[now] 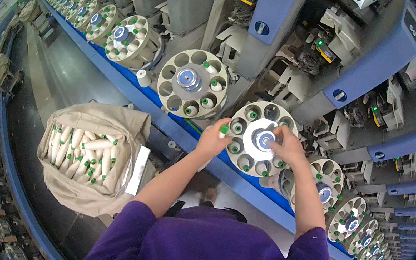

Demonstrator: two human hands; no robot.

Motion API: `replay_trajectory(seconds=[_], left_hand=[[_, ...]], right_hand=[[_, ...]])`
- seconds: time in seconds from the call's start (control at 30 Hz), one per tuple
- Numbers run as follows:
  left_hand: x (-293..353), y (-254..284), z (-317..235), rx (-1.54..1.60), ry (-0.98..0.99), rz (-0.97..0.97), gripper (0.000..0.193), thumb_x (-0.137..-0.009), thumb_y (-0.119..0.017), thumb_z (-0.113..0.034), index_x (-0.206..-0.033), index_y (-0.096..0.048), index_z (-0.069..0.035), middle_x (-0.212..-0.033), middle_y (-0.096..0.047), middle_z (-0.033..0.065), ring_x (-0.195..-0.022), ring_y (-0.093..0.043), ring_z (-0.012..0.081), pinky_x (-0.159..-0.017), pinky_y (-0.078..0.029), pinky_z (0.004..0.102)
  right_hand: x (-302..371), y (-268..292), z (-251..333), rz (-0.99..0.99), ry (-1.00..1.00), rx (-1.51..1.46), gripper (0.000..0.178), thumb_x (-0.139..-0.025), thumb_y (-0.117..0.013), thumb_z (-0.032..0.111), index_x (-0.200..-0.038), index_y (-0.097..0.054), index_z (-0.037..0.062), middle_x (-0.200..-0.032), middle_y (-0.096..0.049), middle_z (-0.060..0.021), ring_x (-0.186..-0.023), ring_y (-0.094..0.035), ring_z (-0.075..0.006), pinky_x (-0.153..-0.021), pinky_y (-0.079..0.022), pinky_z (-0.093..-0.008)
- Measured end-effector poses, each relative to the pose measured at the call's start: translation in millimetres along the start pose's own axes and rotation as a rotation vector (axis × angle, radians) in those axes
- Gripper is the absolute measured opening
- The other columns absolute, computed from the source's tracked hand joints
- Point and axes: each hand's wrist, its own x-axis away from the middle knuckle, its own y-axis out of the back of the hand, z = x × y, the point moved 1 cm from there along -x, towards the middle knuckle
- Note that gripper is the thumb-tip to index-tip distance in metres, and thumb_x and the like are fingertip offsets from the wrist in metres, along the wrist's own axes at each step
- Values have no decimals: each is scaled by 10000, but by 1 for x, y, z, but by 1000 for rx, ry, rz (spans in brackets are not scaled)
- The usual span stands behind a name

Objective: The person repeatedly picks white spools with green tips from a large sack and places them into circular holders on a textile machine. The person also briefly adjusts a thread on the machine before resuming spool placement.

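My left hand is closed around a yarn bobbin with a green tip, at the left rim of a round cream magazine. Several green-tipped bobbins stand upright in the pockets of this magazine. Over its right side, my right hand has thumb and fingers drawn together beside the shiny blue centre hub. Whatever those fingers pinch is too small to make out. To the left, an open beige cloth sack is filled with loose white yarn bobbins.
Another round magazine stands to the left, holding several bobbins in its right-hand pockets. More magazines run both ways along a blue rail. Grey and blue machine units rise behind them. A white flat bar stands beside the sack.
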Motion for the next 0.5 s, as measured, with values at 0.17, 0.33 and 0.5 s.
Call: replay_trajectory(seconds=[0.17, 0.33, 0.5], left_hand=[[-16, -16, -15, -272, -60, 171, 321, -754, -650, -218, -1034, -549, -98, -857, -636, 174, -796, -614, 358, -684, -481, 384], [23, 11, -30, -29, -98, -31, 197, -778, -641, -143, -897, -515, -49, -762, -635, 120, -685, -640, 260, -598, -478, 353], [60, 19, -36, 320, 188, -87, 149, -825, -593, -53, -903, -468, -36, -686, -574, 41, -605, -562, 90, -523, -442, 230]], right_hand=[[-18, -13, 16, -204, 126, -90, 265, -760, -634, 152, -990, -567, 39, -919, -608, -116, -841, -605, -243, -767, -473, -323], [-9, -15, 22, 52, 388, 239, 334, -740, -640, 207, -1056, -590, 108, -1155, -535, -108, -1120, -476, -270, -957, -332, -484], [18, -11, 6, -47, 333, 349, 370, -725, -607, 177, -1094, -597, 163, -1352, -381, -86, -1287, -305, -277, -1040, -141, -592]])
